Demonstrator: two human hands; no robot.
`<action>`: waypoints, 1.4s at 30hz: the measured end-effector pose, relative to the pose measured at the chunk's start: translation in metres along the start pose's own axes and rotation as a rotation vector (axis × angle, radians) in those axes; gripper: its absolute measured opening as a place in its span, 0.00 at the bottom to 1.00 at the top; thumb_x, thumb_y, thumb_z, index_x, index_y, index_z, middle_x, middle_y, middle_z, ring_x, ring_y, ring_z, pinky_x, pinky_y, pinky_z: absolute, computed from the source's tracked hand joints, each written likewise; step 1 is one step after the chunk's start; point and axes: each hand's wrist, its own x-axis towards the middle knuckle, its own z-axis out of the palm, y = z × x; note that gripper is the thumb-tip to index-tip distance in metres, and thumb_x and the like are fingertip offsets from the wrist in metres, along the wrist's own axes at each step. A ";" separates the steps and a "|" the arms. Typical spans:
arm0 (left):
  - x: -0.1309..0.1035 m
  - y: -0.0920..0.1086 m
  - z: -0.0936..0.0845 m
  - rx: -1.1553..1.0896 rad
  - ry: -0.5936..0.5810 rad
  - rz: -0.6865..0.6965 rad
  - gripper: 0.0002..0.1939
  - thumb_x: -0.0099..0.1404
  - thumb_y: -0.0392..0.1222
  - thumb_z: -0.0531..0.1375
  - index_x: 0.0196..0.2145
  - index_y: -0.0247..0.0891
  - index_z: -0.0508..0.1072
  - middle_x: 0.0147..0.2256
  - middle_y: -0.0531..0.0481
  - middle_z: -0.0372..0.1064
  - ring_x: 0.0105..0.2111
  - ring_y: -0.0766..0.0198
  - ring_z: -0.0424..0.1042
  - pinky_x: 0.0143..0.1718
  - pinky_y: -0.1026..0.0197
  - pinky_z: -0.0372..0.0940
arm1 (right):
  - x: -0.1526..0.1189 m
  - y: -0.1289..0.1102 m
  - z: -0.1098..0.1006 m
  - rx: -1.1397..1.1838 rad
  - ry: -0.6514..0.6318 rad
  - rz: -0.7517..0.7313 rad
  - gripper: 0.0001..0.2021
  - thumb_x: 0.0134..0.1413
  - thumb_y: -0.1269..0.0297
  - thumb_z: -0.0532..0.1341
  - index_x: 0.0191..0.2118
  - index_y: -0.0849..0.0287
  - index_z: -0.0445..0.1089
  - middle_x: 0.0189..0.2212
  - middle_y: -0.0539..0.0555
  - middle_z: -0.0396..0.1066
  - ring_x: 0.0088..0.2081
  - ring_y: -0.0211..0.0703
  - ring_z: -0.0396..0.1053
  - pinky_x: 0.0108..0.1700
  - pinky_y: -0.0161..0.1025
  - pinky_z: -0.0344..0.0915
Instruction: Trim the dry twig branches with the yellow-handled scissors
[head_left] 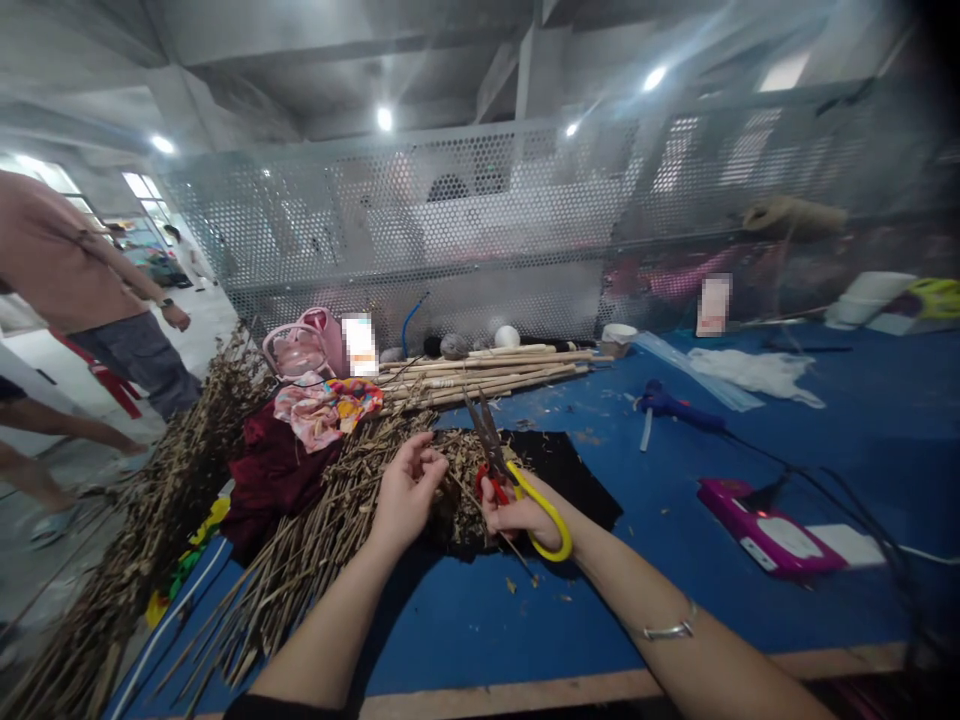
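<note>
My right hand (517, 512) is closed on scissors (541, 510) with a yellow and a red handle loop, their metal blades pointing up and away, slightly apart. A thin dry stalk passes beneath this hand. Over the dried plant pieces, my left hand (411, 482) is curled, thumb near the fingers; whatever lies between them is hidden or too small to name. Below both hands, broken dry bits (461, 515) are heaped on a black cloth (581, 480). Beside my left hand lies a large bundle of dried stalks (300, 540).
A blue table (480, 640) carries a glue gun (679, 408), a magenta device (772, 530) with cables, a white plastic bag (757, 372), wooden sticks (495, 375) and a pink bag (304, 345). A perforated metal screen (420, 220) stands behind. People stand at the left, one in a pink shirt (52, 255).
</note>
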 end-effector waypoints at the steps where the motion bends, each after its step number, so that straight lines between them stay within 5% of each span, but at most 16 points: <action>1: -0.001 0.000 0.002 -0.043 -0.011 -0.005 0.21 0.56 0.43 0.57 0.47 0.38 0.59 0.34 0.49 0.67 0.23 0.72 0.63 0.22 0.69 0.58 | 0.000 0.000 0.000 0.008 0.012 0.003 0.13 0.30 0.70 0.61 0.26 0.59 0.56 0.17 0.45 0.63 0.17 0.30 0.57 0.18 0.28 0.53; 4: -0.005 0.002 0.007 -0.102 -0.018 0.024 0.21 0.56 0.41 0.58 0.46 0.39 0.55 0.36 0.48 0.67 0.24 0.73 0.64 0.25 0.68 0.61 | -0.001 0.001 0.000 0.048 0.021 -0.011 0.13 0.30 0.70 0.62 0.25 0.59 0.56 0.18 0.45 0.62 0.19 0.30 0.57 0.18 0.28 0.53; 8: -0.008 0.004 0.010 -0.070 0.035 0.074 0.19 0.57 0.40 0.57 0.45 0.38 0.56 0.26 0.53 0.67 0.26 0.70 0.66 0.28 0.68 0.61 | -0.002 0.002 -0.001 0.042 0.017 -0.048 0.13 0.31 0.68 0.62 0.26 0.59 0.56 0.18 0.45 0.61 0.19 0.31 0.57 0.20 0.29 0.53; 11: -0.007 0.004 0.010 -0.059 0.074 0.065 0.19 0.56 0.42 0.58 0.45 0.38 0.57 0.31 0.50 0.68 0.27 0.70 0.67 0.28 0.67 0.62 | -0.003 0.000 -0.003 -0.005 -0.001 -0.078 0.11 0.33 0.68 0.61 0.25 0.59 0.57 0.19 0.45 0.61 0.20 0.30 0.56 0.21 0.30 0.54; 14: -0.004 0.004 0.005 -0.042 0.168 0.041 0.22 0.56 0.46 0.58 0.47 0.38 0.58 0.41 0.44 0.66 0.24 0.73 0.65 0.22 0.70 0.61 | -0.004 -0.002 -0.007 -0.031 0.017 -0.088 0.11 0.31 0.69 0.61 0.25 0.59 0.57 0.19 0.45 0.60 0.21 0.31 0.56 0.23 0.30 0.54; 20: 0.002 0.008 -0.008 -0.249 0.172 -0.045 0.23 0.59 0.52 0.51 0.49 0.38 0.58 0.33 0.48 0.67 0.20 0.74 0.62 0.13 0.73 0.54 | -0.003 0.000 -0.009 -0.105 0.024 -0.064 0.09 0.28 0.73 0.59 0.23 0.58 0.59 0.18 0.44 0.60 0.21 0.32 0.58 0.24 0.30 0.56; 24: 0.003 0.008 -0.008 -0.244 0.202 -0.042 0.20 0.54 0.49 0.58 0.40 0.34 0.64 0.27 0.52 0.66 0.22 0.73 0.65 0.17 0.72 0.59 | 0.003 0.010 -0.007 -0.093 0.089 -0.089 0.07 0.29 0.71 0.60 0.21 0.58 0.61 0.19 0.46 0.63 0.22 0.34 0.60 0.24 0.31 0.58; 28: 0.005 0.005 -0.006 -0.353 0.199 -0.100 0.22 0.53 0.45 0.61 0.44 0.35 0.64 0.31 0.50 0.68 0.26 0.74 0.68 0.26 0.71 0.65 | 0.006 0.012 -0.007 -0.112 0.140 -0.111 0.08 0.28 0.71 0.61 0.20 0.58 0.60 0.18 0.45 0.60 0.22 0.34 0.59 0.24 0.32 0.59; 34: 0.008 0.006 -0.005 -0.636 0.193 -0.280 0.19 0.51 0.35 0.62 0.43 0.35 0.65 0.34 0.48 0.70 0.28 0.74 0.70 0.28 0.74 0.65 | -0.001 0.003 -0.004 -0.132 0.042 -0.101 0.08 0.29 0.74 0.57 0.22 0.58 0.58 0.19 0.44 0.58 0.21 0.31 0.56 0.25 0.30 0.56; 38: 0.006 0.005 -0.002 -0.555 0.188 -0.333 0.13 0.52 0.36 0.62 0.36 0.33 0.68 0.36 0.45 0.70 0.29 0.73 0.71 0.26 0.74 0.65 | -0.001 0.007 -0.003 -0.194 0.079 -0.128 0.08 0.29 0.73 0.57 0.23 0.58 0.57 0.19 0.44 0.57 0.22 0.32 0.56 0.24 0.30 0.55; 42: 0.001 0.001 0.003 -0.313 0.152 -0.257 0.19 0.53 0.43 0.61 0.42 0.34 0.67 0.42 0.41 0.68 0.24 0.72 0.70 0.18 0.73 0.62 | -0.003 0.002 -0.003 -0.211 0.034 -0.160 0.08 0.33 0.71 0.58 0.25 0.58 0.58 0.20 0.45 0.60 0.23 0.33 0.57 0.28 0.31 0.57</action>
